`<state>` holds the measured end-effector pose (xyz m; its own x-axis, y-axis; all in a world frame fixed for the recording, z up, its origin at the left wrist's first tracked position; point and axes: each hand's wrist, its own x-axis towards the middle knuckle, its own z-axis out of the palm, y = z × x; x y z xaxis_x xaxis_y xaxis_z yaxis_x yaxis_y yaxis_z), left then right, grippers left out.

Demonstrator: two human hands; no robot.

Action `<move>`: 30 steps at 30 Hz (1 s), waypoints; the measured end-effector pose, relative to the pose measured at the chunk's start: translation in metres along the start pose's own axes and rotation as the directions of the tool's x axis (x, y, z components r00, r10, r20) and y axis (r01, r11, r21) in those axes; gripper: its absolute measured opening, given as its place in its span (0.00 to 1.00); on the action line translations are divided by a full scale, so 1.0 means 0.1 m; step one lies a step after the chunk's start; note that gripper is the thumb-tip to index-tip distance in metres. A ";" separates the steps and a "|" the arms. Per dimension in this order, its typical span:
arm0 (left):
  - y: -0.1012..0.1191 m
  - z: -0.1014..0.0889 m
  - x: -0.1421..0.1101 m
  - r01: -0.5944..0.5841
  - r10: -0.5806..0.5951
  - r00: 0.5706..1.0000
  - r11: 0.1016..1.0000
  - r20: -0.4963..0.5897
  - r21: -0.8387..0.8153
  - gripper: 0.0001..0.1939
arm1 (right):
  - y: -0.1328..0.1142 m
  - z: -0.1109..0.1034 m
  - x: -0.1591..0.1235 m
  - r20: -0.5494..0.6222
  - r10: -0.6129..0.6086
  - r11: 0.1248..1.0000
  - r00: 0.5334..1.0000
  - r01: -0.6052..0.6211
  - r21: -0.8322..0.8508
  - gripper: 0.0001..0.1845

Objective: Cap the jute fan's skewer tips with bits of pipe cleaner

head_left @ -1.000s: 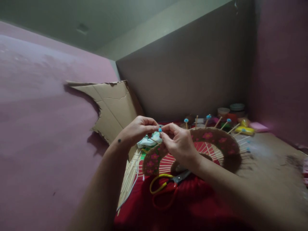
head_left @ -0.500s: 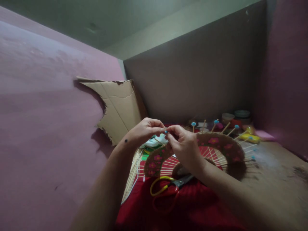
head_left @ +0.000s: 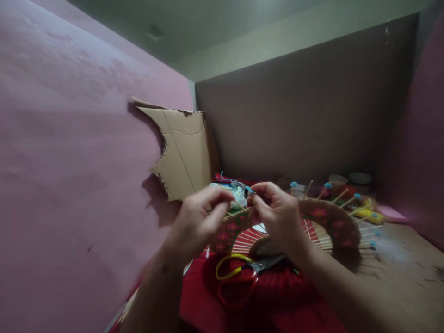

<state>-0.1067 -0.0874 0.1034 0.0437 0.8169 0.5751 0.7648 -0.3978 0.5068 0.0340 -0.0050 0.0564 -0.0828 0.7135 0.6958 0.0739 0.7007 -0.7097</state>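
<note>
A small blue piece (head_left: 249, 190) sticks up from the pinched thumb and forefinger of my right hand (head_left: 279, 215). My left hand (head_left: 197, 217) is apart from it, to the left, its thumb and forefinger curled together; anything between them is too small to make out. Under both hands is a curved brown woven band (head_left: 342, 227) with painted pink flowers, set across thin sticks that fan outward. Several stick ends carry blue tips (head_left: 327, 185). In front lie scissors (head_left: 256, 266) with one yellow and one red handle loop.
Red cloth (head_left: 277, 305) lies under the scissors. A torn cardboard sheet (head_left: 185, 152) leans at the pink left wall (head_left: 69, 185). Behind the woven band are a pale plastic bag (head_left: 239, 196), tubs (head_left: 360, 178) and a yellow packet (head_left: 369, 212).
My left hand has drawn away from the blue piece, down and to the left. The blue piece stays in my right fingertips. The view has shifted slightly.
</note>
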 end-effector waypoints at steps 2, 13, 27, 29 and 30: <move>-0.04 0.16 -0.31 0.008 -0.032 0.962 0.996 0.272 0.090 0.09 | 0.00 -0.01 -0.01 0.014 0.009 1.000 1.000 -0.009 0.006 0.07; -0.62 1.02 -0.90 0.003 -0.214 0.895 0.880 0.391 0.474 0.10 | -0.02 -0.02 0.03 0.068 0.027 0.999 0.997 -0.025 -0.032 0.07; -0.66 0.52 -1.08 0.288 -0.414 0.818 0.896 0.400 0.338 0.10 | -0.06 -0.03 0.09 0.160 0.177 0.952 0.971 -0.210 0.223 0.10; -0.69 0.50 -1.12 0.282 -0.410 0.818 0.897 0.403 0.339 0.08 | -0.06 -0.03 0.09 0.159 0.184 0.949 0.970 -0.218 0.229 0.10; -0.71 0.50 -1.14 0.261 -0.399 0.823 0.897 0.403 0.356 0.10 | -0.06 -0.03 0.10 0.157 0.190 0.947 0.969 -0.224 0.232 0.10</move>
<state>-0.1341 -0.1316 -0.0306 -0.0098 0.9999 0.0123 0.9265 0.0045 0.3762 0.0359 -0.0025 0.0680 -0.2222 0.8237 0.5217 -0.1418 0.5021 -0.8531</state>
